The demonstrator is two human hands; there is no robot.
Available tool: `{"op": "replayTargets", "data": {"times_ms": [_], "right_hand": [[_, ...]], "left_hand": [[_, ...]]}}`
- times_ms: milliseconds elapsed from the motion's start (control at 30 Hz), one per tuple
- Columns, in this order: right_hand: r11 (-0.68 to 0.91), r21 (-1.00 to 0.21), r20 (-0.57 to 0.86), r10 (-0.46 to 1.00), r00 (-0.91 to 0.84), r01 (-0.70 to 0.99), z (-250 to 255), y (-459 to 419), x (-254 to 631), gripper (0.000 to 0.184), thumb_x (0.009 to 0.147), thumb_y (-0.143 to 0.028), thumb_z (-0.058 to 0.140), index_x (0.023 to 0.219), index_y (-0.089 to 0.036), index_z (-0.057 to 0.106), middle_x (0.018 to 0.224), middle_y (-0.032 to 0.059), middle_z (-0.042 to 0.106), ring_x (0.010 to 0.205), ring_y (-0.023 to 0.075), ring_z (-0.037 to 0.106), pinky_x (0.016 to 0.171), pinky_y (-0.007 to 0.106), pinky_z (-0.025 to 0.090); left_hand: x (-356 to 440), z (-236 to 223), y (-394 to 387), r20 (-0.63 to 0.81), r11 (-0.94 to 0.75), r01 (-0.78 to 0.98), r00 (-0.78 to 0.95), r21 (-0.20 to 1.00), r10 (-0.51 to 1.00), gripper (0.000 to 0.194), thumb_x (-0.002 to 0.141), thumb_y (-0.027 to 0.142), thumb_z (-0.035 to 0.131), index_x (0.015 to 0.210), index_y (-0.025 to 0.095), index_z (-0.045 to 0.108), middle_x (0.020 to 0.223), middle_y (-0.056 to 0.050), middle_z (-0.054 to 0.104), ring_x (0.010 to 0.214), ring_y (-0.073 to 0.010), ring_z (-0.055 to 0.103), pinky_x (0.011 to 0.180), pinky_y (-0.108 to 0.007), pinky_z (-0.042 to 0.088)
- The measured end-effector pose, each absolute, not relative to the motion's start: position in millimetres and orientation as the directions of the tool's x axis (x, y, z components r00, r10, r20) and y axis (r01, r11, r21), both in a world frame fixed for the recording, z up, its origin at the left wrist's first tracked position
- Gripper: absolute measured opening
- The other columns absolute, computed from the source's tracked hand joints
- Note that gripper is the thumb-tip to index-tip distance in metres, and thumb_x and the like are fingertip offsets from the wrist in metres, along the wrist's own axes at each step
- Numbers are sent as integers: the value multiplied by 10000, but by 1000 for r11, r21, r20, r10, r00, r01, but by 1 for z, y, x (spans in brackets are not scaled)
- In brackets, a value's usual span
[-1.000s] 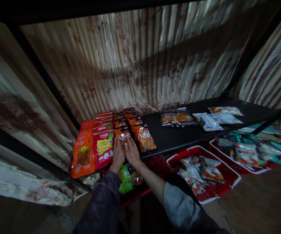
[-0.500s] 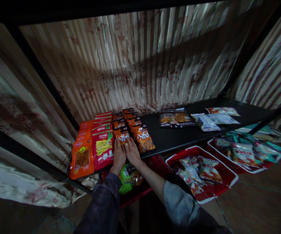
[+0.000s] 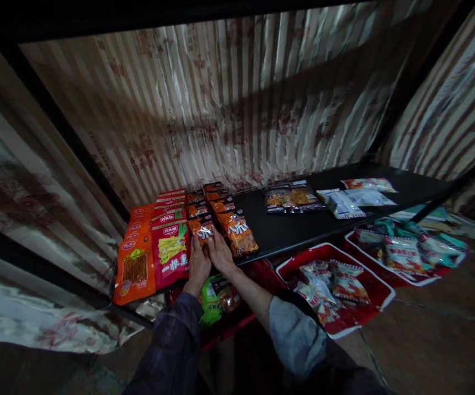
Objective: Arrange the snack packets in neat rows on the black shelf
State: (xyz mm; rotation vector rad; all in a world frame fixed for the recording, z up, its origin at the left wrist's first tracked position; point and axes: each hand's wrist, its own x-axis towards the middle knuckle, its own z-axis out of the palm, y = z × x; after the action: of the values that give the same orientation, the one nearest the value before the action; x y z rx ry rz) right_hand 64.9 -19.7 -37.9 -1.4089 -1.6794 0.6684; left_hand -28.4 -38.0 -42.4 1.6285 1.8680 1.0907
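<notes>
Both my left hand (image 3: 199, 262) and my right hand (image 3: 221, 253) are at the lower part of an orange-and-black snack bag (image 3: 200, 226), one on each side. Their fingers close around its sides and cover its bottom half. This bag lies at the front of a column of like bags on the black shelf (image 3: 281, 233). Right of it, a second column ends in another orange snack bag (image 3: 238, 232). A pink-red snack packet (image 3: 171, 252) with a green top band lies close by my left hand, with orange packets (image 3: 135, 269) beyond it.
Farther right lie a dark snack bag (image 3: 293, 197) and white bags (image 3: 342, 204). Below the shelf's front edge stand red baskets (image 3: 379, 288) of snack bags; a green package (image 3: 210, 302) sits in another under my forearms. Black posts (image 3: 62, 120) and striped curtains frame the shelf.
The view has shifted slightly, so the shelf and baskets appear farther left. My hands stay at the same orange bag, their fingers now a little more bent around it.
</notes>
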Motion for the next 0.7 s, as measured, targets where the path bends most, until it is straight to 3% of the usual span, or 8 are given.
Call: {"op": "replayTargets", "data": {"times_ms": [133, 300, 400, 700], "right_hand": [[244, -822, 266, 963, -31, 515, -40, -21, 64, 574, 934, -395, 234, 1427, -110, 307, 1453, 135, 373, 1368, 236, 295, 1115, 451, 263], [333, -801, 367, 930, -31, 498, -38, -37, 65, 567, 937, -393, 245, 1430, -119, 300, 1484, 113, 322, 1408, 208, 194, 1144, 440, 215], [400, -782, 429, 902, -53, 479, -40, -51, 72, 552, 940, -375, 237, 1425, -123, 308, 1494, 109, 305, 1400, 188, 218, 1148, 416, 215], [371, -817, 382, 922, -69, 441, -57, -53, 88, 532, 898, -298, 301, 1393, -113, 364, 1446, 129, 387, 1371, 224, 294, 1132, 452, 246]], "left_hand": [[-28, -38, -40, 179, -9, 653, -194, 758, 965, 582, 881, 250, 346, 1388, -28, 282, 1466, -260, 286, 1380, -266, 271, 1130, -380, 260], [-29, -33, -45, 271, -72, 666, -200, 742, 942, 540, 863, 186, 332, 1384, 44, 312, 1460, -207, 335, 1386, -248, 260, 1129, -424, 267], [-32, -33, -50, 306, -98, 669, -200, 736, 931, 557, 824, 123, 343, 1376, 50, 327, 1433, -196, 382, 1370, -236, 299, 1130, -405, 275], [-35, -38, -60, 285, -85, 693, -180, 716, 941, 581, 754, 65, 378, 1333, 26, 391, 1387, -210, 438, 1352, -249, 335, 1126, -405, 283]]}}
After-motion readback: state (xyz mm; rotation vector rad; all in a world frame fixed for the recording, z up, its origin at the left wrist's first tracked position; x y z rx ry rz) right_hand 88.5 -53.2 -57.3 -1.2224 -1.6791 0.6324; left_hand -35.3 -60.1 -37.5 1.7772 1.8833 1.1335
